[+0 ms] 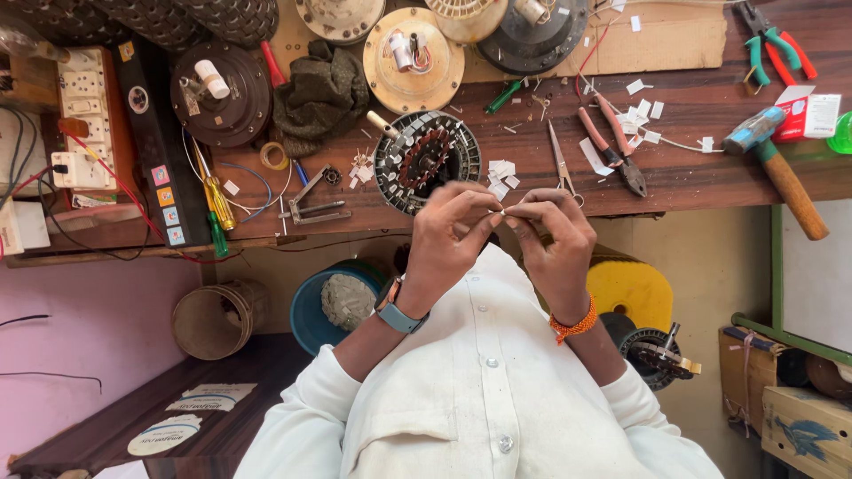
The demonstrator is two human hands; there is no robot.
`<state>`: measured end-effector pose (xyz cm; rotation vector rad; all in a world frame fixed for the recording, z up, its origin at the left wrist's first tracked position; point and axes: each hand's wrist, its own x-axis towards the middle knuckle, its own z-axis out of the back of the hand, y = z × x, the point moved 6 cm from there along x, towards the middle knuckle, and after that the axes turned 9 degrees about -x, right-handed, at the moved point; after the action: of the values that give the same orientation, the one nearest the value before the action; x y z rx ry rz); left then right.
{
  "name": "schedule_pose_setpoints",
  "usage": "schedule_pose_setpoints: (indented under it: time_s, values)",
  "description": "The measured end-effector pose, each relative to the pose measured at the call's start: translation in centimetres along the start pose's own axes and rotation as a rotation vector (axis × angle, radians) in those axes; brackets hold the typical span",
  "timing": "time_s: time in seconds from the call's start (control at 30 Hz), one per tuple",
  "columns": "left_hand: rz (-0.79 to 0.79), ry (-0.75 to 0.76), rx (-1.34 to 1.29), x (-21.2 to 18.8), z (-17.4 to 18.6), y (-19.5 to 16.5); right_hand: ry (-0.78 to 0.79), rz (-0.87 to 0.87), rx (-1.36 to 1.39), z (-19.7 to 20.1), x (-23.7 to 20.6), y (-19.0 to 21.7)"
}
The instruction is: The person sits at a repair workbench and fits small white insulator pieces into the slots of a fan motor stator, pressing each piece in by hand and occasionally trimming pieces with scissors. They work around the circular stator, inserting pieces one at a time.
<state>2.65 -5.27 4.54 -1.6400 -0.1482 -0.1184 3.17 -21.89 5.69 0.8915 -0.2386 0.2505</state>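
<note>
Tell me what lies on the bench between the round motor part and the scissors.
In the head view, a small heap of white paper slips lies between the round motor part and the scissors, just above the hands.

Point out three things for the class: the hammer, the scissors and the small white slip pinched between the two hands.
hammer [781,173]: head view, on its wooden handle.
scissors [559,160]: head view, on the blades.
small white slip [502,213]: head view, on its middle, between the fingertips.

White paper slip [502,213] pinched between both hands. Blue watch [397,312], orange wrist thread [573,326], white shirt [479,390]. Dark reddish-brown grained worktop [692,164]; green-and-red pliers [770,44] at its far right corner; pink wall [89,310].
</note>
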Motion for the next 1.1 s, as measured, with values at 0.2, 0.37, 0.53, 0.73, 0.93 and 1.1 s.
schedule_pose_setpoints:
  time_s: [0.2,0.37,0.53,0.73,0.93,1.1]
  values:
    - [-0.224,-0.028,0.267,0.0,-0.1,-2.7,0.040,-0.108,0.280,-0.6,0.3,-1.1]
    - [0.012,0.057,-0.094,0.0,-0.5,-0.7,0.163,-0.213,0.656,-2.0,-0.2,-2.6]
    - [0.107,0.089,-0.121,0.0,-0.5,0.0,0.063,-0.093,0.412,-0.8,-0.4,-1.7]
    - [-0.090,-0.021,0.109,0.2,-1.0,-0.3,-0.061,0.148,-0.026,-0.3,-0.2,1.0]
    - [-0.143,-0.128,0.221,0.7,-2.9,0.6,-0.225,0.130,-0.151,-1.2,-0.8,0.1]
    - [-0.007,-0.066,-0.001,0.6,-4.1,2.0,-0.354,0.090,-0.152,0.7,-1.7,0.0]
